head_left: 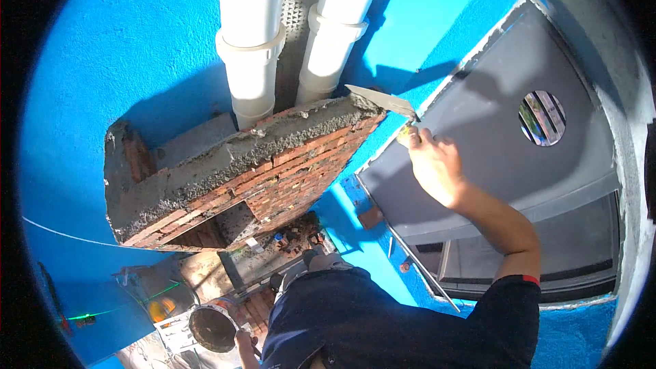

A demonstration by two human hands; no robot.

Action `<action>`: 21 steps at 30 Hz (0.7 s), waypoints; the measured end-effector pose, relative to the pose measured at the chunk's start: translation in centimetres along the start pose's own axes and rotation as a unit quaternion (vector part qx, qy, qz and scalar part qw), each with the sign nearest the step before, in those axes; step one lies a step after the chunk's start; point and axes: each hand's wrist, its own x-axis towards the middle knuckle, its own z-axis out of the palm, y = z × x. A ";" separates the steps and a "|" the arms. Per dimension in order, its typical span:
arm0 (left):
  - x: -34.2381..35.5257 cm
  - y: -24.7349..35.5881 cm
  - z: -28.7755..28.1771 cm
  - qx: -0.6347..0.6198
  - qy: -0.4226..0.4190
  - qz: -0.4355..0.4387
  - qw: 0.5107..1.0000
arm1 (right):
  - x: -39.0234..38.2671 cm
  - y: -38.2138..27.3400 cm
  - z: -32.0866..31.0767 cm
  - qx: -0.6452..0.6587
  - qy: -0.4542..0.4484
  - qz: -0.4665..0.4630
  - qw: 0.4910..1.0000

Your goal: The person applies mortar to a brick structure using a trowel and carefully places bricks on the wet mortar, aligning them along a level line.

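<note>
My right hand is closed round the handle of a pointing trowel. Its metal blade lies at the right end of the mortared top of a brick wall, close by the blue wall. Grey mortar covers that top edge, rough along its front side. Low down, my left hand is closed at the rim of a round bucket with grey stuff inside. A dark piece shows beside its fingers, and the grip is partly hidden.
Two white pipes run down behind the brickwork against the blue wall. To the right is a grey window panel with a round hole. Below are an opening in the bricks, rubble, and a thin white line at left.
</note>
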 end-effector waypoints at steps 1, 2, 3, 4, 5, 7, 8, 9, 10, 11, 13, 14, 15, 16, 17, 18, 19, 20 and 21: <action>0.0 -0.2 -0.3 0.010 -0.005 -0.003 1.000 | -0.3 -0.4 0.2 0.000 -0.005 0.004 1.000; 0.0 -0.4 -0.4 0.021 -0.011 -0.005 1.000 | -0.7 -0.7 0.5 -0.013 0.034 -0.005 0.999; 0.0 -0.6 -0.4 0.033 -0.018 -0.007 0.999 | -1.0 -0.9 0.7 -0.027 0.073 -0.014 0.997; 0.1 -0.6 -0.4 0.042 -0.022 -0.007 0.999 | -1.1 -1.1 0.6 -0.026 0.060 -0.003 0.998; 0.2 -0.6 -0.4 0.051 -0.028 -0.008 0.998 | -1.2 -0.8 0.5 -0.026 0.056 0.001 0.998; 0.0 -0.6 -0.8 0.071 -0.036 -0.008 0.997 | -1.6 0.1 0.2 0.031 0.097 0.053 0.993; 0.0 -0.4 -1.0 0.080 -0.040 -0.009 0.996 | -1.9 0.2 0.1 0.030 0.105 0.081 0.991; 0.0 -0.1 -1.2 0.089 -0.042 -0.007 0.995 | -2.2 0.1 0.1 0.030 0.103 0.086 0.990; 0.3 0.3 -1.2 0.098 -0.045 -0.004 0.994 | -2.4 -0.1 0.1 0.064 0.091 0.101 0.989; 0.4 0.5 -1.2 0.103 -0.050 -0.002 0.993 | -2.7 -0.2 0.2 0.097 0.078 0.115 0.985; 0.6 1.9 -1.5 0.120 -0.057 0.006 0.991 | -3.1 0.0 1.2 0.174 0.066 0.111 0.976; 0.6 2.3 -1.8 0.127 -0.059 0.008 0.990 | -2.9 0.2 1.9 0.217 0.043 0.129 0.967; 0.9 2.9 -2.2 0.131 -0.058 0.013 0.990 | -2.9 0.4 2.6 0.258 0.019 0.146 0.955; 1.1 3.3 -2.1 0.132 -0.059 0.017 0.989 | -2.8 0.6 3.2 0.232 0.037 0.165 0.958; 1.2 3.7 -2.5 0.135 -0.058 0.019 0.989 | -3.3 0.7 3.7 0.234 0.039 0.169 0.957; 1.2 4.2 -3.0 0.139 -0.057 0.022 0.988 | -3.9 0.8 4.2 0.252 0.102 0.191 0.943; 1.4 4.5 -3.1 0.141 -0.058 0.024 0.988 | -4.5 0.8 4.7 0.268 0.164 0.213 0.925; 1.6 5.1 -3.2 0.142 -0.057 0.028 0.988 | -4.8 0.6 5.4 0.259 0.214 0.231 0.913; 1.7 5.7 -3.3 0.144 -0.058 0.030 0.987 | -5.5 -0.1 7.1 0.260 0.214 0.236 0.912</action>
